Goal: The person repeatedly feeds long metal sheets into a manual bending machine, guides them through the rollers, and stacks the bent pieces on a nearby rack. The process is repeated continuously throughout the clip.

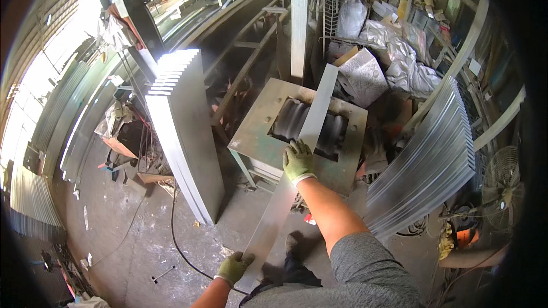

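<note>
A long, flat grey metal strip (274, 208) slants from near my body up across the opening of a green-and-grey steel machine (257, 115). My left hand (234, 267), in a pale green glove, is closed on the strip's left edge near its lower end, thumb over the top face. Farther along, at the machine's near side, my gloved right hand (298, 161) lies on top of the strip with its fingers stretched out. Dark ridged rollers (290, 118) show in the machine's opening on both sides of the strip. The strip's underside is hidden.
On the left stands a tall stack of folded metal panels (191, 137). Another stack of bent sheets (428, 159) leans at the right, beside a fan (502, 188). A steel post (298, 23) rises behind the machine. A dark cable (174, 222) crosses the floor.
</note>
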Motion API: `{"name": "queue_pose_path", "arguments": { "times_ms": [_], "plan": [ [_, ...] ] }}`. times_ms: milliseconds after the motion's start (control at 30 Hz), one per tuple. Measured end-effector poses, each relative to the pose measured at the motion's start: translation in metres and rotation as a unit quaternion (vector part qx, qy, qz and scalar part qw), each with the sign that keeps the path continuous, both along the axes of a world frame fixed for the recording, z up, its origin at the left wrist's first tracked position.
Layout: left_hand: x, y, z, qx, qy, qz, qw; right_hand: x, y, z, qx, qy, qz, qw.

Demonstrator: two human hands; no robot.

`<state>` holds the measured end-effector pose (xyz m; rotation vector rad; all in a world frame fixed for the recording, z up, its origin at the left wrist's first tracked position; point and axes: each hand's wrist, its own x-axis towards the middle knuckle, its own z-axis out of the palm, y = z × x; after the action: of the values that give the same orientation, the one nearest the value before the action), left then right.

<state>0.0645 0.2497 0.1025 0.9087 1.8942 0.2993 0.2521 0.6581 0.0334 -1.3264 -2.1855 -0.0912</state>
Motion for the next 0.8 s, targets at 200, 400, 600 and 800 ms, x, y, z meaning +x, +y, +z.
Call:
{"name": "queue_pose_path", "arguments": {
  "times_ms": [200, 400, 600, 800],
  "plan": [
    [0.027, 0.075, 0.010, 0.040, -0.001, 0.008, 0.999, 0.023, 0.073, 0.015, 0.009, -0.038, -0.003, 0.999],
    [0.028, 0.065, -0.005, 0.058, 0.051, 0.037, 0.996, 0.024, 0.066, 0.024, -0.014, -0.018, 0.032, 0.999],
    [0.007, -0.009, -0.042, 0.089, 0.051, 0.078, 0.992, -0.003, -0.005, 0.016, -0.021, 0.013, 0.044, 0.999],
    [-0.011, -0.070, -0.068, 0.089, 0.028, 0.101, 0.990, -0.021, -0.061, 0.010, -0.015, -0.011, 0.048, 0.999]
  ]
}}
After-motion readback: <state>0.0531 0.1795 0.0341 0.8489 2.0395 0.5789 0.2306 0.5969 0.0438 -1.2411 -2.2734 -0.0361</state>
